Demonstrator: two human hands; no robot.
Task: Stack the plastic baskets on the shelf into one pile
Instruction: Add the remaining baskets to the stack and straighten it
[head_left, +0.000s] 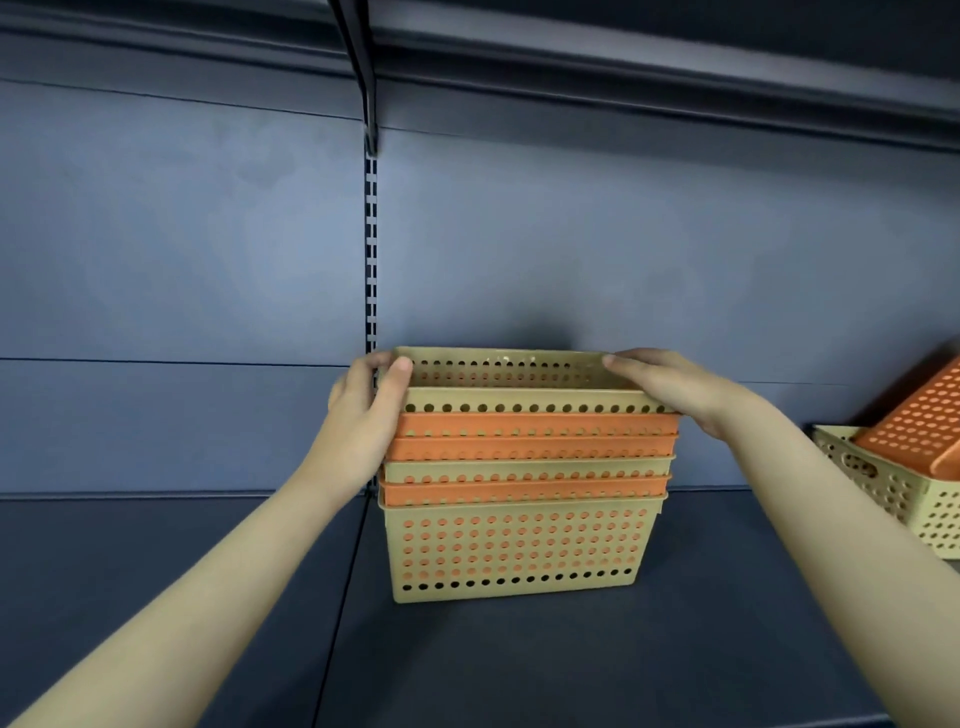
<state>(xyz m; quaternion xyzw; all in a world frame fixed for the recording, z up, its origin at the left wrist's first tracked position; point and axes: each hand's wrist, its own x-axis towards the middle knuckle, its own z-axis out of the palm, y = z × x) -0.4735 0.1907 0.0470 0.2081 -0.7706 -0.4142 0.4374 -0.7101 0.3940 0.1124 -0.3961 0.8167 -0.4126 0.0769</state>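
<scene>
A pile of nested plastic baskets (519, 540) stands on the dark shelf (182, 571), close to the back panel and just right of the slotted upright (371, 249). From the bottom up the rims read beige, orange, beige, orange, orange, with a beige top basket (519, 397) sitting highest and not fully sunk into the one under it. The left hand (366, 415) holds the top basket's left end, thumb hooked over the rim and inside, the other fingers wrapped around the outer wall; its grip is closed on that basket. The right hand (675, 389) lies over the right end of the same rim, fingers reaching along the far top edge and the palm covering the near corner, so its grip also bears on the top basket, though whether the fingers curl under the rim cannot be told. Both forearms are bare and reach in from the lower corners. At the far right edge, well apart from the pile, a second beige basket (904, 499) rests on the shelf with an orange basket (919, 415) tilted inside it, bottom side up toward the camera.
</scene>
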